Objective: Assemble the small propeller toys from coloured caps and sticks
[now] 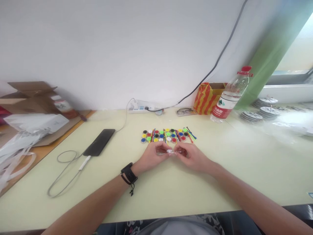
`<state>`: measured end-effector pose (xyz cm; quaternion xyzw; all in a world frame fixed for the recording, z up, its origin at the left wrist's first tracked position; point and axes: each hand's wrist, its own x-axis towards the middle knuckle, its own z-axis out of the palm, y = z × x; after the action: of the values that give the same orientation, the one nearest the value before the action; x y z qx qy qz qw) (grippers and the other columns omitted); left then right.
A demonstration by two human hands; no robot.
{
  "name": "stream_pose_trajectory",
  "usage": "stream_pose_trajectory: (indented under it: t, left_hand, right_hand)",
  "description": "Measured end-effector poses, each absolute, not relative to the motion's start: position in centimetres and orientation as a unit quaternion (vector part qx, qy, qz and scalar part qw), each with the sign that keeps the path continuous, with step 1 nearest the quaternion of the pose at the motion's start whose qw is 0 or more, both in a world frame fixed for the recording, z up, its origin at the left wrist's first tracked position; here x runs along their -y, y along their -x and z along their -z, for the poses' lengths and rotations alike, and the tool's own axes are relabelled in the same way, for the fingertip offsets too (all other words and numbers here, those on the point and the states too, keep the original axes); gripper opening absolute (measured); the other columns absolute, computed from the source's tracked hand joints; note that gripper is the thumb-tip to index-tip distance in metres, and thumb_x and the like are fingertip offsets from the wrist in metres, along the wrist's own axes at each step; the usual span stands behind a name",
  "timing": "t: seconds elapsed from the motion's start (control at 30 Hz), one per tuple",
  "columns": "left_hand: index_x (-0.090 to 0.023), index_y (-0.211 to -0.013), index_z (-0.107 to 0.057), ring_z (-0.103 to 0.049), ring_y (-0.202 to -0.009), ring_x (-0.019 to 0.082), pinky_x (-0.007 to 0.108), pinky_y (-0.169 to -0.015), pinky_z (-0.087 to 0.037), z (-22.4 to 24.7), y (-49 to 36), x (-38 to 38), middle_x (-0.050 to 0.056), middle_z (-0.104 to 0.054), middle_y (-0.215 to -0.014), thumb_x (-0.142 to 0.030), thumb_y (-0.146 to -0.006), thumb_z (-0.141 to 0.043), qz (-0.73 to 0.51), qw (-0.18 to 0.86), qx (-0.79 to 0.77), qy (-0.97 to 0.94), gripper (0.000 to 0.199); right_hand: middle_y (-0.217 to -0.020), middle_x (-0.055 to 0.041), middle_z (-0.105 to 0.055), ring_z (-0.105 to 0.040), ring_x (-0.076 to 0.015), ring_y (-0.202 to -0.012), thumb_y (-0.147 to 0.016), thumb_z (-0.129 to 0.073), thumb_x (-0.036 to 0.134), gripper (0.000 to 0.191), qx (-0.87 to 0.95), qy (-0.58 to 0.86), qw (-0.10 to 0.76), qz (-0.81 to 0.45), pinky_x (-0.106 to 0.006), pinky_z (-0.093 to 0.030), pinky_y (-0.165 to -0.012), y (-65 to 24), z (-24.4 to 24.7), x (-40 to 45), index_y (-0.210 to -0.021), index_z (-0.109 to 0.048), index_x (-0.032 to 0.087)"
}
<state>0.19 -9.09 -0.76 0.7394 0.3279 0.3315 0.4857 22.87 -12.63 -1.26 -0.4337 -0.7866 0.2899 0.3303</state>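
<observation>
Head view: both bare hands meet over the near side of the pale table (137, 202), just in front of the coloured rows.
Left hand (150, 159): thumb and forefinger narrow, pinching the white piece.
Right hand (195, 158): fingertips drawn close together on the other side of the same piece; the exact grip is too small to tell.
White piece (169, 151): one, held up between the fingertips of both hands, outside the rows; whether it is whole or in parts cannot be told.
Discs (168, 134): laid out in four blocks, 23 in all by count; three blocks have six each, the rightmost has five, so it is one short of its neighbours.
Disc colours: four black, four yellow, four red, four blue, four green, three white, as far as the small shapes allow.
Sticks (153, 134): thin, many-coloured, in four bundles, three between the blocks and one at the right end; too fine to count singly.
State of the work: the layout looks largely in place, with the white piece not set among the discs; what else is left cannot be told.
Black phone (99, 142): one, with a cable at its near end.
Bottles: two, a large one with a red cap (226, 100) and another by the cardboard box (36, 101).
Striped bag (207, 99): one.
Glasses (184, 111): one pair.
Power strip (138, 110): one, by the wall.
Patterned round stacks (251, 116): three, at the right.
</observation>
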Motion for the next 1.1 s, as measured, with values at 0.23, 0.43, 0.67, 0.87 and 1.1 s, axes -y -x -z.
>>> stream_pose_trajectory:
  t: [0.23, 0.43, 0.67, 0.87, 1.1]
  left_hand:
    - [-0.014, -0.090, -0.069, -0.070, -0.084, 0.018, 0.033, -0.083, -0.058, 0.4, -0.1, 9.2, 0.008, -0.074, -0.093, -0.037, -0.085, -0.080, -0.327, 0.493, -0.317, -0.741, 0.026]
    - [-0.015, -0.096, -0.070, -0.070, -0.092, 0.020, 0.035, -0.089, -0.057, 0.1, 0.0, 9.3, 0.010, -0.074, -0.102, -0.036, -0.086, -0.079, -0.330, 0.554, -0.292, -0.706, 0.025]
    - [-0.016, -0.098, -0.072, -0.071, -0.097, 0.020, 0.036, -0.095, -0.055, 0.3, 0.2, 8.7, 0.008, -0.075, -0.100, -0.032, -0.084, -0.083, -0.346, 0.625, -0.279, -0.642, 0.024]
    - [-0.016, -0.100, -0.071, -0.073, -0.094, 0.019, 0.038, -0.096, -0.057, 0.5, 0.1, 8.6, 0.006, -0.074, -0.097, -0.031, -0.079, -0.087, -0.363, 0.643, -0.300, -0.604, 0.031]
    - [-0.015, -0.098, -0.072, -0.075, -0.089, 0.020, 0.037, -0.091, -0.059, 0.2, -0.1, 8.8, 0.007, -0.076, -0.094, -0.034, -0.076, -0.089, -0.375, 0.628, -0.319, -0.602, 0.033]
  right_hand:
    - [-0.079, 0.0000, -0.062, -0.052, -0.0147, -0.066, -0.094, -0.059, 0.022, 0.004, 0.789, 0.420, 0.343, -0.290, -0.028, -0.042, -0.061, -23.0, 1.2, 12.4, -0.091, -0.061, 0.023]
    - [-0.080, -0.0009, -0.061, -0.053, -0.0150, -0.067, -0.095, -0.060, 0.027, 0.006, 0.774, 0.414, 0.375, -0.298, -0.027, -0.045, -0.060, -23.2, 0.8, 12.1, -0.092, -0.063, 0.022]
    - [-0.098, -0.0049, -0.062, -0.055, -0.0155, -0.071, -0.096, -0.062, 0.033, 0.030, 0.717, 0.436, 0.472, -0.271, -0.030, -0.050, -0.063, -23.5, 0.8, 11.8, -0.125, -0.060, 0.024]
    - [-0.087, -0.0019, -0.058, -0.050, -0.0150, -0.068, -0.100, -0.057, 0.038, 0.031, 0.741, 0.406, 0.453, -0.284, -0.030, -0.045, -0.061, -23.4, 0.7, 12.3, -0.128, -0.064, 0.026]
    - [-0.050, 0.0016, -0.038, -0.035, -0.0119, -0.050, -0.106, -0.041, 0.050, 0.067, 0.718, 0.401, 0.402, -0.403, -0.031, -0.037, -0.058, -23.9, 0.1, 12.2, -0.046, -0.040, 0.020]
